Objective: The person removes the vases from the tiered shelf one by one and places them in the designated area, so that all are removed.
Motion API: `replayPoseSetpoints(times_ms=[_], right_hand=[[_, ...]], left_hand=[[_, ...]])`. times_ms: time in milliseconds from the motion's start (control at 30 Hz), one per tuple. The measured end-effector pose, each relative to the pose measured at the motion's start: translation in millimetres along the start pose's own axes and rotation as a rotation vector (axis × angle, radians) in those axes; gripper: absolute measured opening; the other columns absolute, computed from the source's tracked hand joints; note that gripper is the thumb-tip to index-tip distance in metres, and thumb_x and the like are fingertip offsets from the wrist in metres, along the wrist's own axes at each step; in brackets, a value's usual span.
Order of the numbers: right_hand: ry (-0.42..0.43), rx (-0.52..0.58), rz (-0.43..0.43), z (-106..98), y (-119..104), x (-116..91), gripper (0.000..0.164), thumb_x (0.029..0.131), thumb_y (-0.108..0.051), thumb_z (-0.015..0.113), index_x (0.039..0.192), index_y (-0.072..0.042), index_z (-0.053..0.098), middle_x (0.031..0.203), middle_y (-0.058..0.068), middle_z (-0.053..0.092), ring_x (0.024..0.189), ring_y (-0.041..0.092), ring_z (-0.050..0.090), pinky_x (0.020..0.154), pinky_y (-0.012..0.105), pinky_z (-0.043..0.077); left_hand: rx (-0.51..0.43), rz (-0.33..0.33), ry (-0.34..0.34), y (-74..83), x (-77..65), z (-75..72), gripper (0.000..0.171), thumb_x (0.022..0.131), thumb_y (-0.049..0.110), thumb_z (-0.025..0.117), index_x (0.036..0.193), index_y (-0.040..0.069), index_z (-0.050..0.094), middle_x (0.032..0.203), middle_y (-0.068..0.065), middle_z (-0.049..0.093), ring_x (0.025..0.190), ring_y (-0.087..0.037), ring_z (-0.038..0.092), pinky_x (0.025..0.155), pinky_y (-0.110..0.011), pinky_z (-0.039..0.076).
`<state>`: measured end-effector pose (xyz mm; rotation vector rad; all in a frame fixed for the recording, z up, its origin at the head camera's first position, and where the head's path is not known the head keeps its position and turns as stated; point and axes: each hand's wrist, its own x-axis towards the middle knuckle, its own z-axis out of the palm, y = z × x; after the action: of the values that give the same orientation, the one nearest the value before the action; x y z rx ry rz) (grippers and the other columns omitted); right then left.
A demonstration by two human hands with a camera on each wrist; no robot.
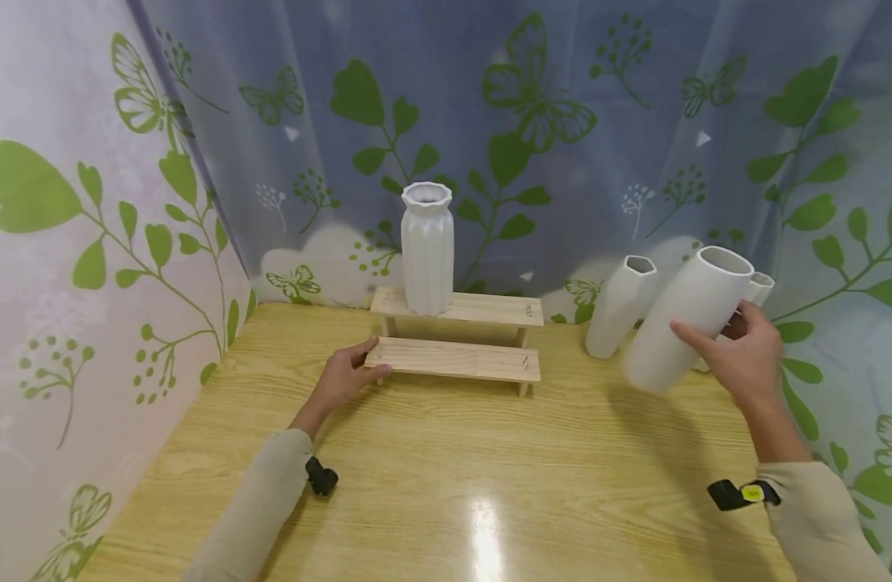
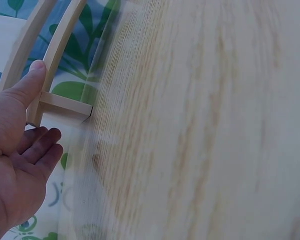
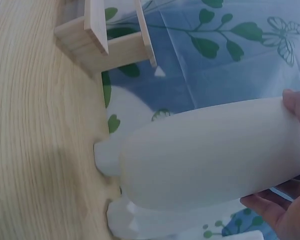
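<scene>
My right hand (image 1: 751,360) grips a smooth white cylindrical vase (image 1: 689,311) round its upper body, thumb on the near side. The vase leans with its mouth to the right, its base held over the table's right part. In the right wrist view, the same vase (image 3: 210,155) spans the middle, fingers under its side. At the left end of a two-step wooden stand (image 1: 453,360), my left hand (image 1: 344,376) holds the lower plank between thumb and fingers. The left wrist view shows the thumb (image 2: 32,80) against the plank. A fluted white vase (image 1: 427,259) stands upright on the upper step.
A faceted white vase (image 1: 620,307) stands left of the held one. Another white vase (image 1: 762,287) is mostly hidden behind the held vase and right hand. Patterned curtains (image 1: 446,105) close in the back and both sides of the wood-grain table (image 1: 417,469).
</scene>
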<state>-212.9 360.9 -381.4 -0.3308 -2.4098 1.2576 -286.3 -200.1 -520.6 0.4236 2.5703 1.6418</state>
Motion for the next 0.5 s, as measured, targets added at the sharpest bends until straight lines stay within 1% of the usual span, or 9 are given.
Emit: replayPoseSetpoints(times_ms=[100, 233, 400, 500], right_hand=[[0.005, -0.016, 0.033, -4.8, 8.8, 2.5, 0.086, 0.083, -0.042, 0.086, 0.152, -0.007, 0.047, 0.137, 0.017, 0.057, 0.102, 0.003, 0.055, 0.070, 0.007, 0.045], [0.013, -0.028, 0.073, -10.3, 19.1, 4.4, 0.090, 0.083, -0.044, 0.086, 0.153, -0.005, 0.045, 0.141, 0.022, 0.055, 0.102, 0.004, 0.055, 0.071, 0.007, 0.044], [0.042, -0.041, 0.109, -14.6, 29.3, 5.7, 0.090, 0.082, -0.044, 0.086, 0.153, -0.007, 0.045, 0.141, 0.019, 0.055, 0.099, 0.000, 0.053, 0.072, 0.007, 0.043], [0.056, -0.044, 0.127, -16.4, 34.6, 6.8, 0.090, 0.082, -0.044, 0.086, 0.153, -0.008, 0.045, 0.142, 0.019, 0.055, 0.100, 0.000, 0.053, 0.073, 0.008, 0.043]], left_hand=[[0.005, 0.003, 0.002, -0.8, -0.3, -0.3, 0.081, 0.094, 0.039, 0.075, 0.158, 0.005, 0.038, 0.163, -0.012, 0.035, 0.146, -0.036, 0.039, 0.110, -0.052, 0.045], [0.026, -0.002, 0.003, -0.6, -1.3, -0.4, 0.080, 0.094, 0.040, 0.075, 0.158, 0.007, 0.039, 0.163, -0.011, 0.036, 0.146, -0.036, 0.039, 0.111, -0.051, 0.044], [0.016, -0.009, 0.003, -0.1, -1.4, -0.6, 0.080, 0.094, 0.040, 0.075, 0.158, 0.007, 0.039, 0.163, -0.011, 0.035, 0.147, -0.036, 0.039, 0.110, -0.052, 0.045], [0.006, -0.008, 0.000, 0.3, -1.1, -0.8, 0.081, 0.094, 0.040, 0.075, 0.158, 0.007, 0.038, 0.164, -0.011, 0.035, 0.147, -0.036, 0.039, 0.109, -0.052, 0.046]])
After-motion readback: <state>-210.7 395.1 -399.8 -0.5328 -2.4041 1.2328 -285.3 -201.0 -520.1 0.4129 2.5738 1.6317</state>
